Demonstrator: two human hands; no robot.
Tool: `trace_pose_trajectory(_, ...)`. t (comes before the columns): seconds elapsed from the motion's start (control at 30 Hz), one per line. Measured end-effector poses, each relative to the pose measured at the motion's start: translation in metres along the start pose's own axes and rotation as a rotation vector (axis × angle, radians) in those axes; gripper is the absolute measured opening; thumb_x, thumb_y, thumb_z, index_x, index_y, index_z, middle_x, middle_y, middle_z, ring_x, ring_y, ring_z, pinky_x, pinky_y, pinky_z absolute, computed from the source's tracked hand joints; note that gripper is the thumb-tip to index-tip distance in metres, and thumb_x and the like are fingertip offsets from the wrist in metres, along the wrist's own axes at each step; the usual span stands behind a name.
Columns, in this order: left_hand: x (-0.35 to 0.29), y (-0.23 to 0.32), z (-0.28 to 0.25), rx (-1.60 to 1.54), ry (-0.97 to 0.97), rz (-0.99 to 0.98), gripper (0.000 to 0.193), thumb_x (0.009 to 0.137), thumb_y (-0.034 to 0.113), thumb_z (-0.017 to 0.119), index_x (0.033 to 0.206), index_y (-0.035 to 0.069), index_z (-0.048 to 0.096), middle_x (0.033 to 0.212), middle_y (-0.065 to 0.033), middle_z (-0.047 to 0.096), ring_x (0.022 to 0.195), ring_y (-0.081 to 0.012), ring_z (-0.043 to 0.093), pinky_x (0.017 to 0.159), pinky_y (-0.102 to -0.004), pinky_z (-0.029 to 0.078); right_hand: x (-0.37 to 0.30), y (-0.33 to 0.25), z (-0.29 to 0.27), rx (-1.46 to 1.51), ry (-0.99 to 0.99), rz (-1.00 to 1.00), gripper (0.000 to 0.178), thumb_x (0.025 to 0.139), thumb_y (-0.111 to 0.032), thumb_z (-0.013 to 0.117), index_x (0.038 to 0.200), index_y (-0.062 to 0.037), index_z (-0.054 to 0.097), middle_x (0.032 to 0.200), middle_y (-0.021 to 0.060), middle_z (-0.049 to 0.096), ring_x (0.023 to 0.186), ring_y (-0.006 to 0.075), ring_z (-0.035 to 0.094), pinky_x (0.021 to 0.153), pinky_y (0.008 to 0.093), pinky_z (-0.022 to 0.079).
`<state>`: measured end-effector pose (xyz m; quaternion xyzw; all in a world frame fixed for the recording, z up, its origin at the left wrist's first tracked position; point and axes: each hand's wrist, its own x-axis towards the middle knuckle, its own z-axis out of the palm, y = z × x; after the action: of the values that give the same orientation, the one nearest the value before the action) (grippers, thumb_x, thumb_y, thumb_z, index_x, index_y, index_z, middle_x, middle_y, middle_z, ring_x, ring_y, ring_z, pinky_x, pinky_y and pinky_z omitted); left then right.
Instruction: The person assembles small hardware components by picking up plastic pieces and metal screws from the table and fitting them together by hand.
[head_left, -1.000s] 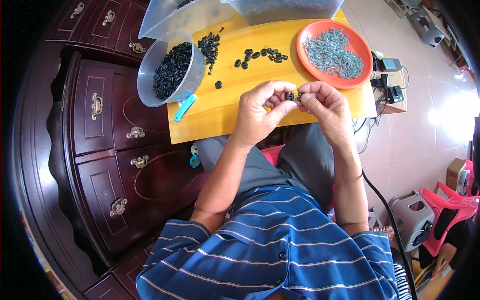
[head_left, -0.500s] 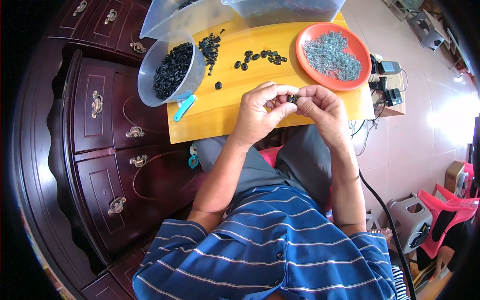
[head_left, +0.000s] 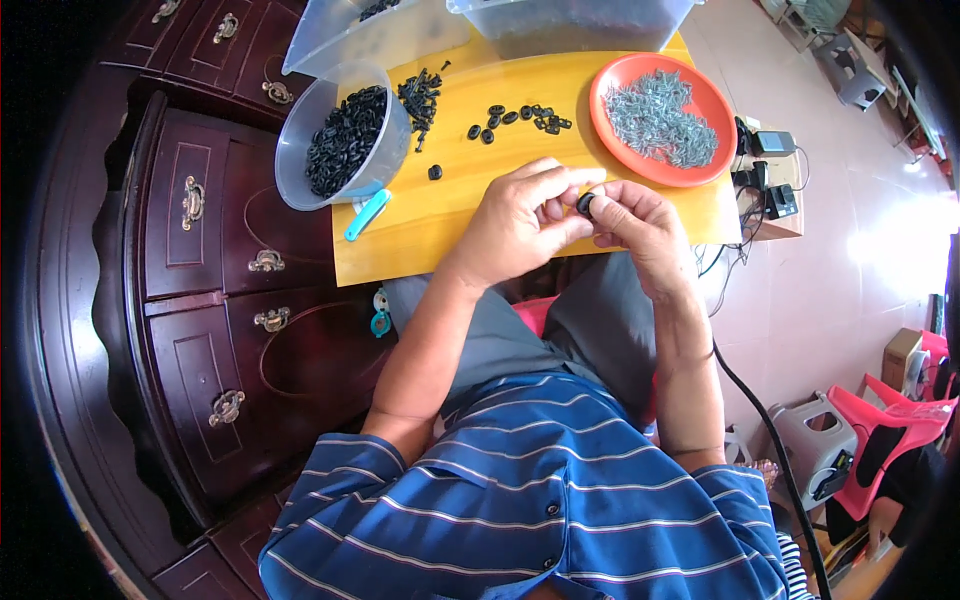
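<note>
Above the table's near edge, my right hand pinches a small black oval part between thumb and forefinger. My left hand is close beside it, its forefinger stretched above the part and its thumb below, spread apart. The left hand's other fingers curl behind; whether they touch the part I cannot tell. Several similar black oval pieces lie loose beyond my hands, and a single black piece sits farther left. A heap of small black screw-like pieces lies near the tub.
A clear round tub of black pieces stands at the table's left, a blue-handled tool beside it. An orange plate on the right holds silvery screws. Plastic bins line the back. Dark drawers flank the table.
The black part has turned in my fingers, now showing a smooth rounded side. My left forefinger and thumb have parted from it, while my right hand keeps its pinch.
</note>
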<state>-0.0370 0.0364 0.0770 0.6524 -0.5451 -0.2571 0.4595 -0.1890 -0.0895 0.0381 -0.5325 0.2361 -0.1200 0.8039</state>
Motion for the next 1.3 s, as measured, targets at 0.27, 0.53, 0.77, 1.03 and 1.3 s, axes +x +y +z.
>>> trace_pose_trajectory(0.27, 0.003, 0.003, 0.028, 0.467, 0.357, 0.261, 0.045, 0.073, 0.007, 0.081, 0.116, 0.007, 0.065, 0.102, -0.0095, 0.065, 0.093, -0.0312, 0.066, 0.079, -0.0414, 0.056, 0.002, 0.004, 0.003, 0.219, 0.084, -0.069, 0.013, 0.098, -0.020, 0.068, 0.101, -0.0074, 0.070, 0.094, -0.0013, 0.070, 0.078, 0.0047, 0.060, 0.073, 0.0222, 0.048)
trace_pose_trajectory(0.53, 0.002, 0.005, 0.027, 0.386, 0.365, 0.249, 0.036, 0.074, 0.001, 0.081, 0.108, 0.002, 0.070, 0.102, -0.0131, 0.069, 0.092, -0.0323, 0.068, 0.081, -0.0400, 0.056, 0.003, 0.005, 0.002, 0.270, 0.105, -0.054, 0.014, 0.099, -0.021, 0.067, 0.098, -0.0078, 0.071, 0.091, -0.0023, 0.069, 0.078, 0.0041, 0.059, 0.073, 0.0216, 0.048)
trace_pose_trajectory(0.77, 0.001, 0.005, 0.027, 0.365, 0.355, 0.219, 0.032, 0.076, 0.000, 0.080, 0.106, 0.002, 0.071, 0.100, -0.0131, 0.071, 0.092, -0.0318, 0.069, 0.081, -0.0396, 0.055, 0.001, 0.004, 0.006, 0.212, 0.122, -0.100, 0.017, 0.099, -0.022, 0.066, 0.097, -0.0052, 0.071, 0.086, -0.0007, 0.069, 0.076, 0.0056, 0.058, 0.073, 0.0230, 0.047)
trace_pose_trajectory(1.03, 0.003, 0.001, 0.028, 0.361, 0.359, 0.217, 0.026, 0.079, 0.000, 0.077, 0.103, 0.003, 0.071, 0.098, -0.0127, 0.071, 0.091, -0.0322, 0.069, 0.079, -0.0399, 0.055, 0.003, 0.006, 0.011, 0.156, 0.160, -0.142, 0.019, 0.100, -0.020, 0.065, 0.094, -0.0026, 0.070, 0.081, 0.0002, 0.067, 0.074, 0.0062, 0.056, 0.072, 0.0229, 0.045)
trace_pose_trajectory(1.3, 0.003, 0.000, 0.029, 0.341, 0.371, 0.255, 0.025, 0.082, 0.000, 0.075, 0.106, 0.001, 0.070, 0.096, -0.0141, 0.070, 0.088, -0.0330, 0.070, 0.077, -0.0396, 0.056, 0.000, 0.005, 0.016, 0.121, 0.212, -0.170, 0.018, 0.100, -0.019, 0.064, 0.096, -0.0015, 0.069, 0.083, 0.0000, 0.066, 0.076, 0.0064, 0.057, 0.073, 0.0221, 0.045)
